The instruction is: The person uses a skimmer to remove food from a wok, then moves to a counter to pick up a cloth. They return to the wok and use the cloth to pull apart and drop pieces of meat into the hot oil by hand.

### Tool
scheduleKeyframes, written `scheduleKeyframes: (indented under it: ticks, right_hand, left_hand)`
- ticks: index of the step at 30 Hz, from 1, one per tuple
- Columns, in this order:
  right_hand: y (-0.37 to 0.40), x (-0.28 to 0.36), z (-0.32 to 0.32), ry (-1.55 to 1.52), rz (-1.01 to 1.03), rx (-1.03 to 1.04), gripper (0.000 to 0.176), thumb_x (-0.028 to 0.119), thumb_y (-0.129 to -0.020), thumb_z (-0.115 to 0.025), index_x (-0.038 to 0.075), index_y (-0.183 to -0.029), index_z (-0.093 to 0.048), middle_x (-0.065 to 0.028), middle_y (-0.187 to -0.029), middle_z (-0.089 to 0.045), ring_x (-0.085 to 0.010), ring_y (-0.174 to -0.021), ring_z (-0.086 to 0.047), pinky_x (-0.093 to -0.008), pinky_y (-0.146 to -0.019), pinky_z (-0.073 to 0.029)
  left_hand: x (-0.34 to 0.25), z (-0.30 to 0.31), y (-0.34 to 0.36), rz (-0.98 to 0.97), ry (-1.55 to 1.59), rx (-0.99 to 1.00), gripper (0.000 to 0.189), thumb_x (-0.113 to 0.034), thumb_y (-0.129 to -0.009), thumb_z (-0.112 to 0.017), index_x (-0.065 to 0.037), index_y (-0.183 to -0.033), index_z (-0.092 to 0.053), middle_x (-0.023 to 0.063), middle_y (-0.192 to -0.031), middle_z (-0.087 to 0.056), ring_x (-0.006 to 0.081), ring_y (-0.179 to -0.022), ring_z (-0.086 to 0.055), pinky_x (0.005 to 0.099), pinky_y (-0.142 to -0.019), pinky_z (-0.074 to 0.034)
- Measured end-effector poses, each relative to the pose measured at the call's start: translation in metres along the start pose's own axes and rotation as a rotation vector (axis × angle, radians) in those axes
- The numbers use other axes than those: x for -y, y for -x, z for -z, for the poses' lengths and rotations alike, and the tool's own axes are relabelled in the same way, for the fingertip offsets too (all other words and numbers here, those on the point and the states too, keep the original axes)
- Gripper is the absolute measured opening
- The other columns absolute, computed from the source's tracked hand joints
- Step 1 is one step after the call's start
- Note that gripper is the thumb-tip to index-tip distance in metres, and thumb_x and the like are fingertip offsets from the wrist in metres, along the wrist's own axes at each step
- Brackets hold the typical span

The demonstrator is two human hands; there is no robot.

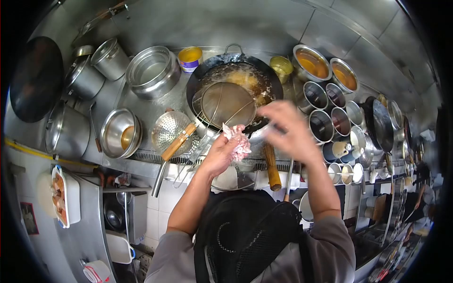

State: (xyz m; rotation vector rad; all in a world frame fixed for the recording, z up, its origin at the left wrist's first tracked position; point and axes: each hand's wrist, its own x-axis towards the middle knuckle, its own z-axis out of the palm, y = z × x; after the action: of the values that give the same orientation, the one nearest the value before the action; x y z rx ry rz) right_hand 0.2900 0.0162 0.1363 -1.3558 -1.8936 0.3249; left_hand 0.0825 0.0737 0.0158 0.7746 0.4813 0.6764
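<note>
A clump of pale pink raw meat (239,142) is cupped in the left hand (218,156), fingers curled around it, just before the wok (194,85) of bubbling oil. The right hand (290,134) is blurred; its grip cannot be told. Small pieces are probably best lowered close to the oil, clear of the wire skimmer (227,104), so splashing is avoided.

A pale pink-and-white clump of raw meat (239,141) lies bunched in the raised left hand (218,154).
</note>
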Motion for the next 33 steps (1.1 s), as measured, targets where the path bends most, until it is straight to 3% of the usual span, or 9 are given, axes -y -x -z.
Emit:
scheduleKeyframes:
  ticks: [2,6,9,12,17,21,23,28,33]
  right_hand:
    - [0.026,-0.017,-0.048,-0.040,0.025,0.270,0.055,0.016,-0.081,-0.073,0.013,-0.132,-0.056,-0.0154,-0.137,-0.046,-0.0337,-0.123,-0.050,-0.0402,-0.105,-0.042]
    - [0.047,-0.039,-0.079,-0.104,-0.110,0.220,0.046,0.012,-0.081,-0.072,0.008,-0.125,-0.058,-0.0165,-0.118,-0.061,-0.0398,-0.105,-0.060,-0.0421,-0.092,-0.050]
    - [0.059,-0.054,-0.090,-0.053,-0.088,0.165,0.036,0.008,-0.085,-0.068,0.004,-0.120,-0.059,-0.0129,-0.103,-0.066,-0.0296,-0.090,-0.067,-0.0381,-0.080,-0.054]
    - [0.061,-0.073,-0.091,-0.869,-0.476,0.047,0.021,0.003,-0.095,-0.057,0.001,-0.117,-0.058,-0.0038,-0.092,-0.063,-0.0085,-0.080,-0.061,-0.0285,-0.072,-0.052]
    - [0.058,-0.071,-0.087,-1.185,-0.474,-0.130,0.027,0.000,-0.094,-0.057,-0.001,-0.121,-0.058,-0.0030,-0.088,-0.061,-0.0103,-0.078,-0.059,-0.0275,-0.071,-0.050]
    - [0.060,-0.077,-0.084,-0.958,-0.583,-0.057,0.025,0.007,-0.094,-0.059,-0.001,-0.118,-0.061,-0.0031,-0.088,-0.060,-0.0123,-0.076,-0.058,-0.0269,-0.071,-0.048]
    - [0.061,-0.069,-0.090,-0.557,-0.345,0.024,0.026,0.010,-0.095,-0.059,0.000,-0.118,-0.061,-0.0043,-0.088,-0.059,-0.0133,-0.079,-0.058,-0.0270,-0.072,-0.048]
    - [0.067,-0.065,-0.070,-0.071,-0.118,0.164,0.012,0.010,-0.091,-0.055,-0.001,-0.095,-0.058,-0.0225,-0.095,-0.058,-0.0427,-0.093,-0.058,-0.0461,-0.082,-0.048]
    - [0.064,-0.080,-0.039,0.046,-0.042,0.062,0.013,0.009,-0.093,-0.052,-0.002,-0.098,-0.056,-0.0202,-0.094,-0.059,-0.0397,-0.093,-0.059,-0.0431,-0.081,-0.048]
  left_hand:
    - [0.007,0.001,-0.005,-0.021,-0.139,0.071,0.038,-0.018,-0.103,-0.047,-0.005,-0.138,-0.043,0.0060,-0.110,-0.060,0.0142,-0.097,-0.060,0.0296,-0.077,-0.052]
    - [0.024,0.019,-0.008,-0.051,-0.364,0.157,0.039,-0.016,-0.102,-0.049,-0.006,-0.139,-0.041,0.0036,-0.113,-0.060,0.0096,-0.097,-0.058,0.0271,-0.080,-0.051]
    - [0.027,0.024,-0.004,0.098,-0.311,0.160,0.037,-0.014,-0.102,-0.049,-0.005,-0.137,-0.043,0.0045,-0.115,-0.060,0.0123,-0.097,-0.061,0.0297,-0.083,-0.052]
    - [0.033,0.028,-0.007,0.002,0.050,0.144,0.032,-0.010,-0.101,-0.049,-0.005,-0.132,-0.046,0.0090,-0.117,-0.062,0.0175,-0.100,-0.064,0.0318,-0.079,-0.054]
    - [0.027,0.013,-0.012,-0.055,0.058,0.105,0.027,-0.012,-0.099,-0.053,-0.008,-0.125,-0.049,0.0037,-0.106,-0.063,0.0102,-0.085,-0.061,0.0244,-0.062,-0.050]
    - [0.016,-0.002,-0.012,-0.059,-0.191,0.025,0.020,-0.010,-0.098,-0.051,-0.008,-0.117,-0.047,0.0021,-0.094,-0.060,0.0087,-0.077,-0.058,0.0239,-0.058,-0.048]
    - [0.014,-0.005,-0.016,-0.058,-0.334,0.079,0.017,-0.009,-0.097,-0.051,-0.007,-0.114,-0.047,0.0020,-0.091,-0.059,0.0081,-0.074,-0.057,0.0236,-0.057,-0.048]
    - [0.028,-0.001,-0.023,-0.064,-0.551,0.123,0.014,-0.007,-0.096,-0.051,-0.006,-0.109,-0.045,0.0032,-0.088,-0.056,0.0084,-0.072,-0.054,0.0243,-0.059,-0.046]
    - [0.038,0.007,-0.021,-0.094,-0.452,0.135,0.017,-0.004,-0.095,-0.051,-0.008,-0.110,-0.045,0.0023,-0.088,-0.056,0.0087,-0.073,-0.053,0.0252,-0.063,-0.045]
